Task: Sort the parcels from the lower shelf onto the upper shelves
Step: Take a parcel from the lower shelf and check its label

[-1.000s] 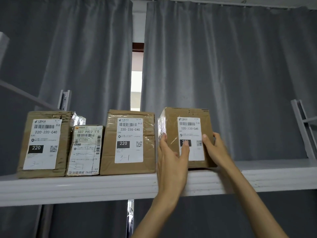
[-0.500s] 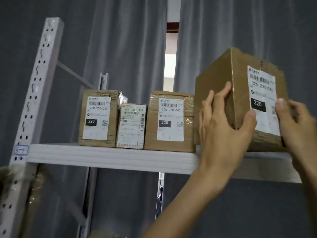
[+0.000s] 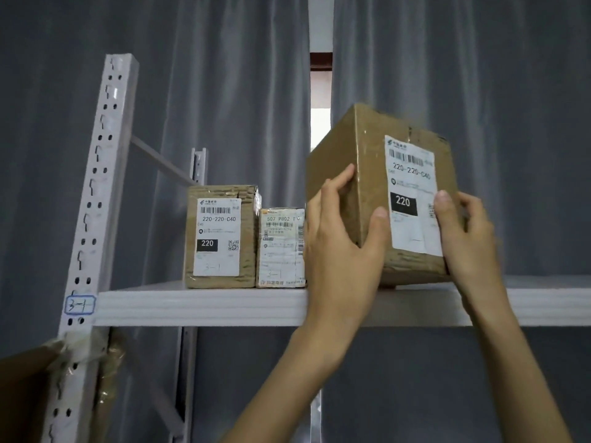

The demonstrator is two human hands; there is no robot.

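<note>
Parcel [image 3: 367, 174] upright (corner forward), hands [image 3: 339, 251] gripping

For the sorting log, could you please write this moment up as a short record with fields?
held item: cardboard parcel, label reads 220-220-C40
left hand: grips the parcel's left front corner
right hand: grips its right side
parcel position: at the upper shelf, turned at an angle
shelf tag: 3-1
others visible on shelf: taller box marked 3-1; smaller box beside it

third parcel hidden behind left hand [image 3: 339, 251], brown cardboard [image 3: 22, 394] cut off lower left, small label [image 3: 283, 246] print unreadable
</note>
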